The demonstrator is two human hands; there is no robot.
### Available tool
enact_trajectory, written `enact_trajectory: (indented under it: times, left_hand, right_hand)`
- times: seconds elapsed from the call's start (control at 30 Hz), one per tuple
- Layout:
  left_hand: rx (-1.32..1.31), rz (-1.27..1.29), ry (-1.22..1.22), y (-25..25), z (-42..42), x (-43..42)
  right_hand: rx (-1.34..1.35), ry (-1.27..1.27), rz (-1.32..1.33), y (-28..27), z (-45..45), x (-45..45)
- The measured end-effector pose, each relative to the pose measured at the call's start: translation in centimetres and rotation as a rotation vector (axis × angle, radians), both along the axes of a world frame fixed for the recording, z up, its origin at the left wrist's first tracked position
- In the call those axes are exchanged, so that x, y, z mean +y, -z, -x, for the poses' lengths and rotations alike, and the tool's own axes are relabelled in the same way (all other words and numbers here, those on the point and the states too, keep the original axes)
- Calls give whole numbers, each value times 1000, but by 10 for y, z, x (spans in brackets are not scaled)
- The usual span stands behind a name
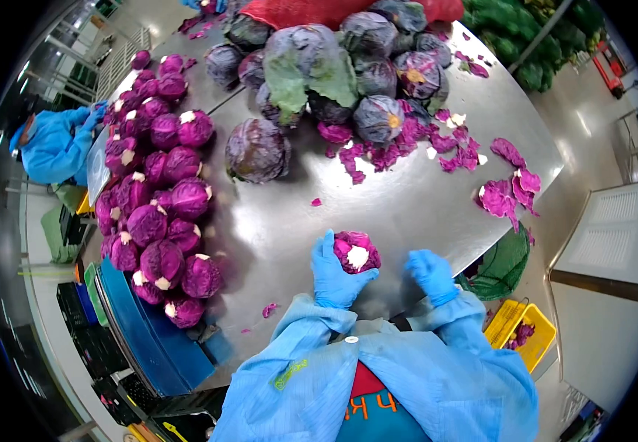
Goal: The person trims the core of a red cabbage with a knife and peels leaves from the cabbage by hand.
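Nearest, two blue-gloved hands reach over the near edge of a metal bench (274, 228). The left hand (337, 278) cups a bright purple cabbage (350, 241) from its left and near sides, just in from the middle of that edge; its pale cut stem (358, 257) faces up. The right hand (432, 277), just apart from it, has fingers bent inward; how tightly, or on what, I cannot tell. Holding well probably means cradling the head low, with the thumb clear of the stem. Below the right-hand edge sits a yellow basket (545, 351). Bare purple cabbages (155, 168) crowd the left edge; torn leaves (497, 197) lie by the right corner. Towards the far edge are dusky, leafy cabbages (372, 77) and a red sack (304, 11).
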State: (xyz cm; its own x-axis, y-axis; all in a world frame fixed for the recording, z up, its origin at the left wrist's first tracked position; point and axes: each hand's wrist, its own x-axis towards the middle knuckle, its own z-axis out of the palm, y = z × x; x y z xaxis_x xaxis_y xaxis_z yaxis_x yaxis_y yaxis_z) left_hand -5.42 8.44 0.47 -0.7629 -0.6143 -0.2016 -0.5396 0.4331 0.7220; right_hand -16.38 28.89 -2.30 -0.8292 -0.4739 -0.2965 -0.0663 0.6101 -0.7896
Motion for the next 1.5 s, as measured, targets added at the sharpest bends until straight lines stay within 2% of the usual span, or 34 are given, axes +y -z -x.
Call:
enact_trajectory:
  times: [0.07, 0.17, 0.47, 0.67, 1.07, 1.17, 1.27, 1.37, 1.47, 1.5]
  left_hand:
    - [-58, 94, 41, -5, 13, 3]
    - [-55, 155, 48, -2, 24, 13]
    - [-88, 63, 63, 5, 28, 5]
    - [-74, 90, 15, 7, 27, 8]
    - [-167, 99, -13, -2, 38, 10]
    - [-144, 114, -8, -5, 38, 12]
    - [-162, 153, -3, -1, 39, 11]
    - [-101, 106, -20, 2, 38, 9]
    - [-118, 129, -21, -4, 41, 9]
    - [-120, 126, -4, -5, 40, 7]
  right_hand:
    - [95, -135, -37, -24, -4, -23]
    - [183, -229, -64, -24, -9, -33]
    - [-165, -388, 36, 7, 5, -41]
    - [-245, -554, -105, 0, 31, -53]
    - [-259, -497, -269, -29, 33, -68]
    - [-124, -520, -287, 0, 26, -62]
    - [-348, -396, -229, -15, 28, -67]
    - [189, -384, -405, -3, 15, -69]
    - [269, -327, -264, 6, 13, -66]
    - [102, -299, -175, 5, 16, -64]
